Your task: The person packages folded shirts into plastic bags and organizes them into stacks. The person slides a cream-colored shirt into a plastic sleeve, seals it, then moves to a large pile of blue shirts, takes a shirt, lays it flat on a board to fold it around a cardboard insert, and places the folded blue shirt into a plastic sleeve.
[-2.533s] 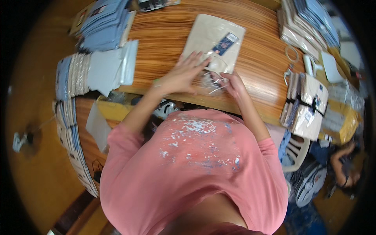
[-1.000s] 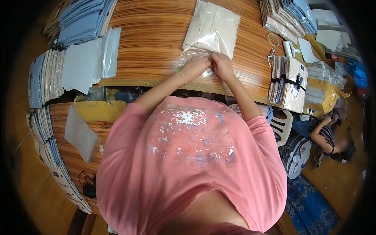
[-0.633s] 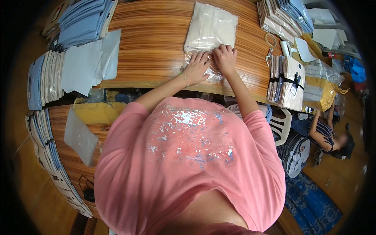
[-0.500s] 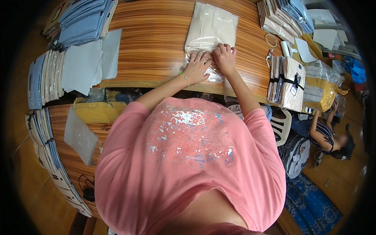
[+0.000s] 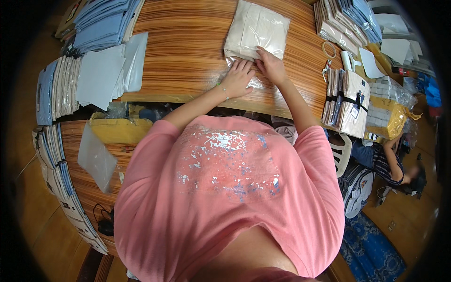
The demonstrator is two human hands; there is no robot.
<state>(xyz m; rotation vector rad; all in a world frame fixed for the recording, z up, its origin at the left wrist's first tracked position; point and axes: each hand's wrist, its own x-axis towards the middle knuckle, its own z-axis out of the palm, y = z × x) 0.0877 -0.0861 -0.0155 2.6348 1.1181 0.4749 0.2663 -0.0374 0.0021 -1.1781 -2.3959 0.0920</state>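
A folded cream garment (image 5: 260, 29) in a clear plastic bag (image 5: 282, 49) lies on the wood-grain table ahead of me. My left hand (image 5: 240, 79) rests with its fingers stretched out over the bag's near edge, palm low toward the table. To its right, my right hand (image 5: 272, 68) grips that near edge, index finger reaching onto the top of the bag and thumb lower down. The underside of the bag and part of the right fingers' grip are hidden. The plastic shines and wrinkles near both hands.
Blue folded garments (image 5: 101, 28) and white sheets (image 5: 99, 80) are stacked at the left. At the right stand a strapped garment bundle (image 5: 350, 103), a tape roll (image 5: 329, 49) and more bagged piles (image 5: 340, 26). A co-worker (image 5: 392, 164) sits low at the far right.
The loose plastic at the bag's near end no longer spreads out under my hands. My right hand has moved slightly, its index finger now reaching farther onto the bag.
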